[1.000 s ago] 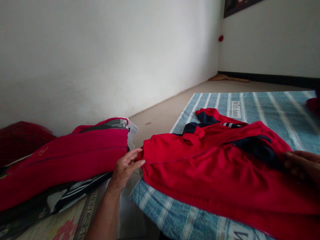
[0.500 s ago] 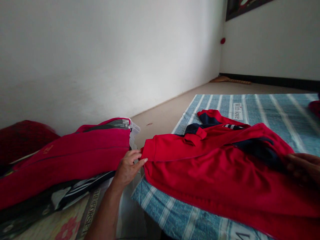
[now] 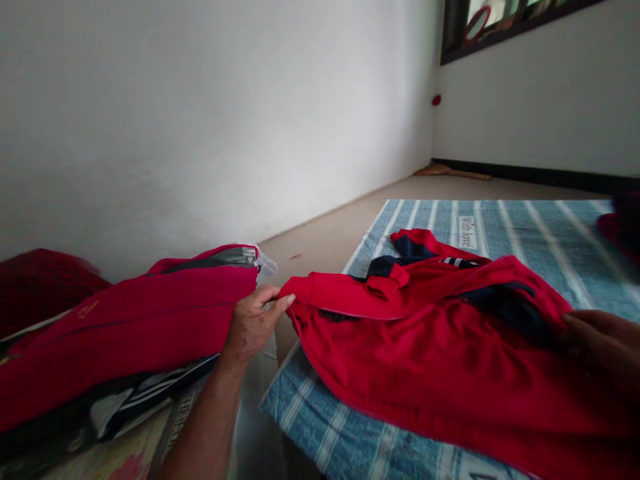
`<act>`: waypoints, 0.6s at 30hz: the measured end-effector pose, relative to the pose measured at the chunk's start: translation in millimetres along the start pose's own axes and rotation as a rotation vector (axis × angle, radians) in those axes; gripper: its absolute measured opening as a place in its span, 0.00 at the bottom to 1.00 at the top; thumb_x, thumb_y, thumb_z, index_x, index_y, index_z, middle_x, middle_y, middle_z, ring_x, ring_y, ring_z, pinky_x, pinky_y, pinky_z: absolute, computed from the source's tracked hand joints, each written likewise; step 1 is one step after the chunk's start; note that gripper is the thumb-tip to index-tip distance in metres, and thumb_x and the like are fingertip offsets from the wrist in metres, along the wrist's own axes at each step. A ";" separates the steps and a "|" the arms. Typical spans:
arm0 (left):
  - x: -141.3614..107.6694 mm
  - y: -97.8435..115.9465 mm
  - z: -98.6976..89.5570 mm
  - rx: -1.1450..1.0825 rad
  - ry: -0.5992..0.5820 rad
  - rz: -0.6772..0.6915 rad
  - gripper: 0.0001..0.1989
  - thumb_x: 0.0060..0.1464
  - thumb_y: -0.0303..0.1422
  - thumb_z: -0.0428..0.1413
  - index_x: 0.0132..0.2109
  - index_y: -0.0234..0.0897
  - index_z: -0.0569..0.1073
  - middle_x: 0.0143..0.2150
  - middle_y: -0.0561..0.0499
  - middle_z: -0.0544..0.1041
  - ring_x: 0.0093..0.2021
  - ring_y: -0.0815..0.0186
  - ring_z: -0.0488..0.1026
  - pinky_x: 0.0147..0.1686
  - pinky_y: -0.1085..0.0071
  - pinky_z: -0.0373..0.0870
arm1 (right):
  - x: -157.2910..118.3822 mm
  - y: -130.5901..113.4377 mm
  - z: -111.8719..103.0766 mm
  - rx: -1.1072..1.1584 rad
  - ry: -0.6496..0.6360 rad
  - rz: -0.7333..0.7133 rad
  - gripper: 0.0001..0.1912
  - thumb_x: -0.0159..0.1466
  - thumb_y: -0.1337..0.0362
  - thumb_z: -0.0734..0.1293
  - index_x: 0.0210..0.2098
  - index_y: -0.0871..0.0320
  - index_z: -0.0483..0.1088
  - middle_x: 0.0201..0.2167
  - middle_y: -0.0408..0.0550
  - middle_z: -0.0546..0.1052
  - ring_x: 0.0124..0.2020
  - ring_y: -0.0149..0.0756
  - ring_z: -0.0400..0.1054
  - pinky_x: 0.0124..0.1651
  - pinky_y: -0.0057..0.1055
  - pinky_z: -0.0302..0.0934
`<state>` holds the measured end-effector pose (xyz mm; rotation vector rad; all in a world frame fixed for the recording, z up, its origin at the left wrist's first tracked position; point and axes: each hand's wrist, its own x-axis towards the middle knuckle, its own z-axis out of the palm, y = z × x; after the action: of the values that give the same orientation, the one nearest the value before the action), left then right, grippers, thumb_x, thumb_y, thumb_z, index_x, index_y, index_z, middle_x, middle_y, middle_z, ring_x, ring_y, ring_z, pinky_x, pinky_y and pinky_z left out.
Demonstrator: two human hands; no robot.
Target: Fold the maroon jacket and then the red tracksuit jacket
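One red jacket (image 3: 415, 367) lies on the blue cloth (image 3: 300, 400). The left hand (image 3: 253, 321) pinches its edge; the right hand (image 3: 606, 341) pinches another bit, well apart.

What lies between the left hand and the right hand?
In the head view, the red jacket, spread over the blue striped cloth, lies between the left hand, pinching its edge, and the right hand.

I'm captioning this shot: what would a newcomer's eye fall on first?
First, the bright red jacket spread across the blue striped cloth at lower right, pinched at one end by the left hand, with the right hand against it at the picture's right edge. Then the crimson garment at lower left, lying on darker clothes.
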<state>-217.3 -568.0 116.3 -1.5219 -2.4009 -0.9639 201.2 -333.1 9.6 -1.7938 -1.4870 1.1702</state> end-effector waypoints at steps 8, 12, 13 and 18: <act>22.9 5.2 5.1 0.072 0.162 0.069 0.13 0.51 0.44 0.52 0.33 0.39 0.73 0.31 0.53 0.74 0.33 0.64 0.71 0.37 0.71 0.65 | 44.9 41.6 0.3 -0.571 0.116 -0.348 0.32 0.56 0.39 0.55 0.45 0.58 0.68 0.42 0.59 0.74 0.44 0.56 0.70 0.39 0.41 0.63; 29.4 0.5 8.4 0.050 0.109 0.048 0.13 0.51 0.44 0.53 0.30 0.39 0.72 0.26 0.55 0.72 0.27 0.66 0.68 0.31 0.73 0.63 | 46.8 35.3 1.6 -0.588 0.075 -0.270 0.35 0.57 0.40 0.56 0.52 0.61 0.66 0.43 0.59 0.74 0.44 0.55 0.70 0.40 0.40 0.62; 30.3 -1.4 9.0 0.035 0.084 0.029 0.14 0.51 0.44 0.53 0.30 0.39 0.72 0.25 0.56 0.71 0.27 0.67 0.67 0.29 0.73 0.62 | 47.7 31.9 1.1 -0.582 0.073 -0.248 0.36 0.57 0.41 0.56 0.52 0.62 0.66 0.43 0.59 0.74 0.44 0.54 0.70 0.40 0.40 0.61; 31.3 -9.9 9.4 -0.093 -0.056 -0.089 0.13 0.49 0.43 0.55 0.32 0.36 0.74 0.25 0.57 0.72 0.27 0.67 0.67 0.28 0.75 0.63 | 61.3 17.7 -2.4 -0.556 0.019 -0.202 0.36 0.55 0.43 0.62 0.52 0.65 0.68 0.36 0.58 0.77 0.40 0.53 0.71 0.36 0.37 0.61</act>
<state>-238.7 -541.5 118.2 -1.5025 -2.5150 -1.0794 213.3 -278.6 -21.3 -1.9189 -2.0713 0.6756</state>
